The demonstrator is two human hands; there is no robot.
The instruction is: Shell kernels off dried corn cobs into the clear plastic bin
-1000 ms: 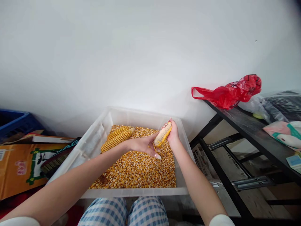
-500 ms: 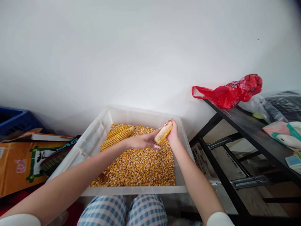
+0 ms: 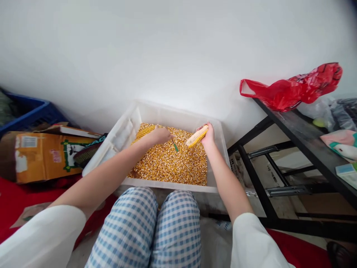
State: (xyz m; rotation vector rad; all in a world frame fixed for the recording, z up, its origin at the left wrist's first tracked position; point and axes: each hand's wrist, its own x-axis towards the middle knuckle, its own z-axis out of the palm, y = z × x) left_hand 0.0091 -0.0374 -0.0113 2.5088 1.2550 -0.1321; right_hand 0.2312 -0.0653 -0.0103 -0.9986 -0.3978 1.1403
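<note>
We've got the half-stripped cob (image 3: 197,136) in our right hand (image 3: 208,136), fingers wrapped round its upper end, the lower end tilted down over the loose kernels (image 3: 173,167) in the plastic tub (image 3: 111,149). A pale bare strip runs along its upper face, with yellow rows left along the lower edge. Our left hand (image 3: 161,135) is curled just beside the whole ears (image 3: 143,132) — a thin green thing (image 3: 175,145) shows at its fingertips, but we can't tell if we're pinching it or it's just lying there.

For doing this well, we'd say hold the cob low and inside the tub walls so nothing bounces out. Roll it so the full rows face the free hand, and work from the bare strip's edge — kernels with no neighbour should give more easily. Firm grip, no crushing needed.
</note>
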